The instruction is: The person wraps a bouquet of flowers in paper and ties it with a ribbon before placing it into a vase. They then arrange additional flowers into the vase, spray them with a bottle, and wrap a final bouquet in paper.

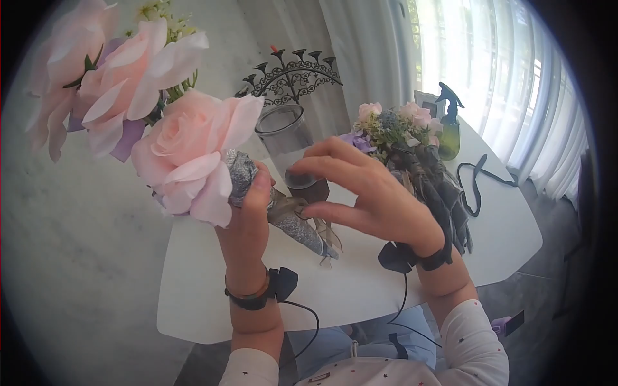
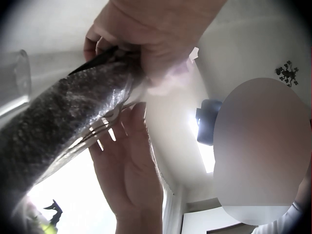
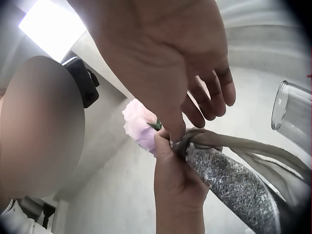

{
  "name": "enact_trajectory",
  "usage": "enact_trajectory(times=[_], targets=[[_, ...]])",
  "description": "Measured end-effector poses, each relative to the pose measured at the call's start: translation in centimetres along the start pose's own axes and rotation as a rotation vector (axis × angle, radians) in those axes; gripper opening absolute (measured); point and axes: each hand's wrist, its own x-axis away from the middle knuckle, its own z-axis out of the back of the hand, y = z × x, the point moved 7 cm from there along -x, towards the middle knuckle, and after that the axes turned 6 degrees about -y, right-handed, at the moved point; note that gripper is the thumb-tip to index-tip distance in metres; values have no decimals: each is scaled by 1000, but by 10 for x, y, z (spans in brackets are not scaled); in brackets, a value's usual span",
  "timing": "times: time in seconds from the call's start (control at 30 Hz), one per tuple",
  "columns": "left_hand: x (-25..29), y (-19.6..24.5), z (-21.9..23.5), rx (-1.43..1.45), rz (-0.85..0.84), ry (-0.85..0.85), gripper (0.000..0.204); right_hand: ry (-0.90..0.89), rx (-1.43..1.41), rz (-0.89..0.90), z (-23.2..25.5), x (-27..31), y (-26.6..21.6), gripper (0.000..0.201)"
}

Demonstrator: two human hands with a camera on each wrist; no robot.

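Observation:
A bouquet of pink roses (image 1: 183, 138) tilts to the upper left, its stems wrapped in glittery silver material (image 1: 299, 233). My left hand (image 1: 246, 222) grips the wrap just below the flowers. Around the wrap, a greyish sheer ribbon (image 3: 263, 148) is looped, its ends trailing down. My right hand (image 1: 370, 193) hovers over the ribbon with fingers spread. In the right wrist view, the thumb of my right hand (image 3: 165, 58) lies at the ribbon's knot, the other fingers loosely bent and away from it. The left wrist view shows the wrap (image 2: 73, 105) below my left hand (image 2: 153, 36).
On the white table (image 1: 212, 309), a grey glass vase (image 1: 283, 128) stands behind my hands. Right of it lies a second bouquet (image 1: 393, 128) with grey wrapping, beside a green spray bottle (image 1: 449, 138) and a dark strap (image 1: 477, 186). A black candelabra (image 1: 293, 80) is at the back.

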Motion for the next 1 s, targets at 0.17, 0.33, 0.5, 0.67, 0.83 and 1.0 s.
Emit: enact_trajectory(times=[0.17,0.33,0.5,0.67,0.83,1.0], targets=[[2,-4,-3,-113,-76,-21,20,-16,133,133,-14,1,-17,16],[5,-15,10,107,-115,217,34,-117,-52,-50,-28,7,-22,14],[-4,-19,21,631,-179,156,45,-180,-107,-105,-46,5,0,8],[-12,-30,36,883,52,354,32,-198,-183,-127,-32,6,25,12],[-28,-40,44,989,125,-61,22,-157,-261,-224,-9,-3,55,13],[-19,-35,54,255,12,315,21,105,-504,-274,29,3,55,11]])
